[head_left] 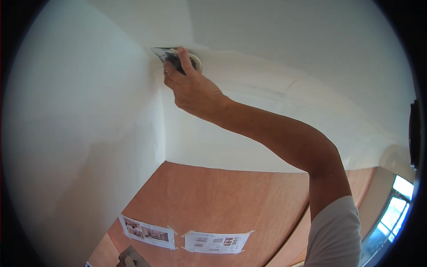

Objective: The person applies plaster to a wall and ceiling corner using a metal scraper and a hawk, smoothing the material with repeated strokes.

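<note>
High up where the left wall meets the ceiling, my right hand (pixel 191 84) grips a putty knife (pixel 171 55), its fingers closed around the dark part of the tool. The thin metal blade points left into the corner and appears to touch the surface there. Pale filler seems to cling to it near the fingers. At the lower edge a grey flat metal plate, like a trowel (pixel 138 259), comes partly into view with a light brown lump or part on it. Whatever holds that plate is cut off by the frame, and my left hand does not show.
A white wall (pixel 80 124) rises on the left, beneath a pale ceiling (pixel 284 31). Reddish-brown boards (pixel 213 191) cover the lower far wall, with two printed sheets (pixel 149 232) taped to them. A bright window (pixel 391 213) stands at the right.
</note>
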Tool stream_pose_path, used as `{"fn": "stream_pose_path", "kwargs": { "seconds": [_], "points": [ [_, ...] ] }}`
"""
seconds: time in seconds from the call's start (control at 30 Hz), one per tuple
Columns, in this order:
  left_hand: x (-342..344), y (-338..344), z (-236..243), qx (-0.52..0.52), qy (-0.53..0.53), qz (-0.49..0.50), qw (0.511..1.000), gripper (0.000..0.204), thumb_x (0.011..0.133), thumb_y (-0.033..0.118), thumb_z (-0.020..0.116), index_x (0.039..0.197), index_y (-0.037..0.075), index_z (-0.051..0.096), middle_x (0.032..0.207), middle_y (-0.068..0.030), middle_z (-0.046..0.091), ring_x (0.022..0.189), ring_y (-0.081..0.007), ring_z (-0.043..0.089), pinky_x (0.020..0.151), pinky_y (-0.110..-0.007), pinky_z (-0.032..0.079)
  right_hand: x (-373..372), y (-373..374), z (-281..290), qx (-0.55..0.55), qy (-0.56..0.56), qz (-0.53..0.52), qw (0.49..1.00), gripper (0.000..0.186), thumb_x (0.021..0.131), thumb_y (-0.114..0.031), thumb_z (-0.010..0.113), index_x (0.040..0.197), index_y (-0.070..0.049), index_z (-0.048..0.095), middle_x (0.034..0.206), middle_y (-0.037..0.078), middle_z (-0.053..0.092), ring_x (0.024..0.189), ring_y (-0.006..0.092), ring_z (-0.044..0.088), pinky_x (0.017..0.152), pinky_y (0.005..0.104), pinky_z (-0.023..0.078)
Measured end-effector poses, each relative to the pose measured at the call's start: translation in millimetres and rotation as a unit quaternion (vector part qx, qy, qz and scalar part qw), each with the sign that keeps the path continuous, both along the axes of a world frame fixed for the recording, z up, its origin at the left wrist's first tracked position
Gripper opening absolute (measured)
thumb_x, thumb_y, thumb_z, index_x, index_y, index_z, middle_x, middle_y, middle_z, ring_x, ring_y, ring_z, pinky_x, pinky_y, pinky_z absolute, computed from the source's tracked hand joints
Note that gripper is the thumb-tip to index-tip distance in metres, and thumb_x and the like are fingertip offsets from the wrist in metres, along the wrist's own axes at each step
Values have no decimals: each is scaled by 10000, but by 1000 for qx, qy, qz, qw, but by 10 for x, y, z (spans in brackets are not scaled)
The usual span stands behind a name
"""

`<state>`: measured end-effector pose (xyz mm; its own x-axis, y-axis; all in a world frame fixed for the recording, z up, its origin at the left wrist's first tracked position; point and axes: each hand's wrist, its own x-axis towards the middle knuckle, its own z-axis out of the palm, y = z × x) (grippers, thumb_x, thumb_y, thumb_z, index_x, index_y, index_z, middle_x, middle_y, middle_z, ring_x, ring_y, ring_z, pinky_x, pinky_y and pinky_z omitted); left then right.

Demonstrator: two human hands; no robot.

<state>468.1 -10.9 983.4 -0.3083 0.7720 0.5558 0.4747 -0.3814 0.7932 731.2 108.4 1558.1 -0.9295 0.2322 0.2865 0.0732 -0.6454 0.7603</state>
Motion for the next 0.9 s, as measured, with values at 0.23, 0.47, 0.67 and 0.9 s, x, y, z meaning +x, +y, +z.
{"fn": "stream_pose_path", "kwargs": {
  "seconds": [0.23, 0.47, 0.67, 0.9],
  "points": [
    [-177, 148, -473, -50, -117, -42, 991, 366, 1008, 242, 616, 1338, 86, 644, 1033, -81, 687, 819, -210, 654, 657, -296, 560, 835, 15, -47, 16, 41, 46, 998, 227, 859, -275, 742, 1056, -174, 792, 1399, 12, 568, 1414, 284, 374, 1082, 731, 364],
    [62, 340, -30, -145, -458, -103, 871, 403, 1024, 270, 588, 1376, 76, 620, 1083, -92, 674, 796, -182, 607, 622, -274, 542, 2042, -70, -55, 29, 59, 100, 993, 289, 875, -359, 721, 1109, -200, 782, 1451, 16, 526, 1441, 318, 338, 1114, 733, 351],
    [455, 441, 439, -108, -401, -141, 898, 379, 1035, 228, 525, 1366, 68, 621, 1130, -91, 675, 835, -205, 611, 621, -298, 554, 3042, -217, -87, 48, 104, 129, 985, 276, 902, -387, 684, 1115, -232, 768, 1437, -76, 527, 1501, 162, 300, 1197, 736, 254],
    [420, 652, 294, -135, -584, -262, 756, 365, 1013, 223, 570, 1333, 58, 635, 1103, -94, 686, 873, -223, 636, 607, -333, 578, 4095, -462, -156, 31, 131, 141, 981, 267, 851, -231, 751, 1118, -221, 755, 1443, -126, 517, 1455, 124, 387, 1216, 744, 168]
  ]
}}
